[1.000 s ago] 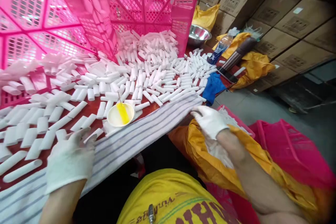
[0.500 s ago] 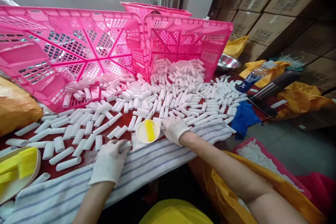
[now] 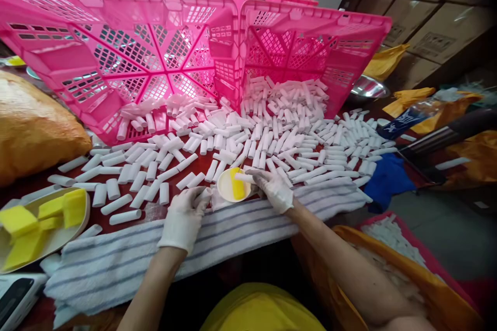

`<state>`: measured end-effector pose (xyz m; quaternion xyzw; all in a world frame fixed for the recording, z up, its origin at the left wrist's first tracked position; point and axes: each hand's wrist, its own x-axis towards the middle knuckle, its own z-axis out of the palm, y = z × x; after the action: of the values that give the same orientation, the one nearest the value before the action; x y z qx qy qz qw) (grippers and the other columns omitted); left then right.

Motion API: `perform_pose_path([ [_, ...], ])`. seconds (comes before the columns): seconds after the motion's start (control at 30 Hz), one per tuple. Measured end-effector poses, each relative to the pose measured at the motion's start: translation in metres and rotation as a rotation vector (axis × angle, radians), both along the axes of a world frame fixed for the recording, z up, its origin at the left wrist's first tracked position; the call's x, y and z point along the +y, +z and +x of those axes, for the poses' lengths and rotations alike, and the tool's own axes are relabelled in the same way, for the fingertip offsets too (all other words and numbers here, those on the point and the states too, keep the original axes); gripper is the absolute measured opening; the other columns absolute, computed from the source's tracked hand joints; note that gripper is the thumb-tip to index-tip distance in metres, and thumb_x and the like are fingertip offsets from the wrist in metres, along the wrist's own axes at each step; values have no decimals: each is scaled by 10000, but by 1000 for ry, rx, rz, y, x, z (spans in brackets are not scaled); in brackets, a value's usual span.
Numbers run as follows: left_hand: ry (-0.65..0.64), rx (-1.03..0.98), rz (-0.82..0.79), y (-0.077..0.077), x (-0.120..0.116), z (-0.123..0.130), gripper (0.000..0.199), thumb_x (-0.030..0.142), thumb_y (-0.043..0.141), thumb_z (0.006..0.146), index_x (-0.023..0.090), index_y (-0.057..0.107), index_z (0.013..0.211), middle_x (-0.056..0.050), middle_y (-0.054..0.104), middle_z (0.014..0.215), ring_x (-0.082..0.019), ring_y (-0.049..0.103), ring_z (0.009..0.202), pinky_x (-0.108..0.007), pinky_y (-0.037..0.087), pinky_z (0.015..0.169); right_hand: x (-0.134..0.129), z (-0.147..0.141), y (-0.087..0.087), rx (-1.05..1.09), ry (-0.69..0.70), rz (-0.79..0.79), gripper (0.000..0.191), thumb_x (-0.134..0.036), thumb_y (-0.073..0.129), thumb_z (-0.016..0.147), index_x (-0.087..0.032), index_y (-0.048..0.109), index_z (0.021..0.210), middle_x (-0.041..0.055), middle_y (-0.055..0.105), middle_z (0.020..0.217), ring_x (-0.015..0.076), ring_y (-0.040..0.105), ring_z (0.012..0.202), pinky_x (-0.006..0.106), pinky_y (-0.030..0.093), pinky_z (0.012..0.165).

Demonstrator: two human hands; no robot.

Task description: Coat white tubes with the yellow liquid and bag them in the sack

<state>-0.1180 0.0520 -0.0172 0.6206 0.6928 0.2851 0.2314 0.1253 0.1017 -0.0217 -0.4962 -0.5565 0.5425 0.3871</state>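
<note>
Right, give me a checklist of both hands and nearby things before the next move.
1. White-gloved right hand grips a white cylindrical tube: ok.
2. White-gloved left hand has a secure grip: cannot tell; its fingers obscure the hold.
3. The tube touches the yellow rectangular strip: cannot tell; they overlap in view.
4. Round white dish lies beneath the strip: ok.
5. Striped white cloth towel lies on the dish's near side: ok.

White tube (image 3: 243, 178) held over small bowl (image 3: 222, 186) with yellow sponge (image 3: 237, 189) by right hand (image 3: 275, 189); second tube (image 3: 206, 194) gripped by left hand (image 3: 181, 219) above striped towel (image 3: 221, 232).
</note>
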Motion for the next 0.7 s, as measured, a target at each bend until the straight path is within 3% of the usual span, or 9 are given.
perform_pose_path([
  [0.13, 83, -337, -54, 0, -2, 2, 434, 520, 546, 799, 192, 590, 1078, -53, 655, 1040, -197, 599, 953, -321, 464, 872, 6, -8, -21, -192, -52, 280, 308, -411, 542, 851, -183, 644, 1030, 59, 672, 1023, 181, 623, 952, 344, 508, 886],
  [0.23, 97, -597, -68, 4, -3, 3, 523, 479, 620, 748, 178, 514, 1162, -48, 650, 990, -172, 614, 887, -310, 485, 839, 1, -3, -29, -237, 0, 428, 273, -339, 586, 825, -196, 645, 1049, 65, 660, 1040, 187, 615, 978, 368, 490, 936],
  [0.3, 99, -692, -123, 8, -3, 4, 548, 445, 654, 718, 167, 486, 1160, -35, 643, 918, -157, 619, 807, -307, 504, 784, -3, 0, -30, -249, -1, 374, 289, -342, 571, 841, -203, 634, 1086, 62, 660, 1045, 181, 624, 954, 364, 508, 910],
  [0.4, 101, -743, -179, 10, -2, 6, 461, 421, 696, 674, 160, 489, 994, -15, 607, 852, -139, 606, 737, -288, 510, 717, -8, 3, -31, -303, -25, 345, 272, -340, 545, 866, -205, 638, 1082, 53, 670, 1008, 174, 631, 925, 356, 516, 893],
  [0.5, 120, -727, -163, 6, -1, 9, 433, 404, 730, 637, 172, 457, 882, 23, 553, 789, -118, 585, 695, -267, 503, 686, -11, 3, -33, -365, -1, 524, 232, -313, 593, 836, -204, 662, 1028, 56, 658, 935, 183, 622, 887, 361, 521, 857],
  [0.63, 83, -678, -162, 0, -2, 11, 445, 410, 695, 674, 172, 515, 1004, -18, 616, 914, -138, 610, 759, -291, 517, 745, -18, 0, -31, -325, -55, 455, 298, -325, 576, 854, -191, 625, 1116, 81, 655, 1040, 190, 627, 944, 358, 517, 882],
  [0.7, 43, -650, -190, 0, -3, 12, 463, 423, 653, 716, 176, 545, 1093, -52, 642, 1030, -163, 628, 845, -310, 513, 812, -21, -2, -31, -353, -35, 484, 246, -315, 546, 876, -198, 647, 1067, 73, 665, 996, 185, 625, 922, 358, 514, 873],
])
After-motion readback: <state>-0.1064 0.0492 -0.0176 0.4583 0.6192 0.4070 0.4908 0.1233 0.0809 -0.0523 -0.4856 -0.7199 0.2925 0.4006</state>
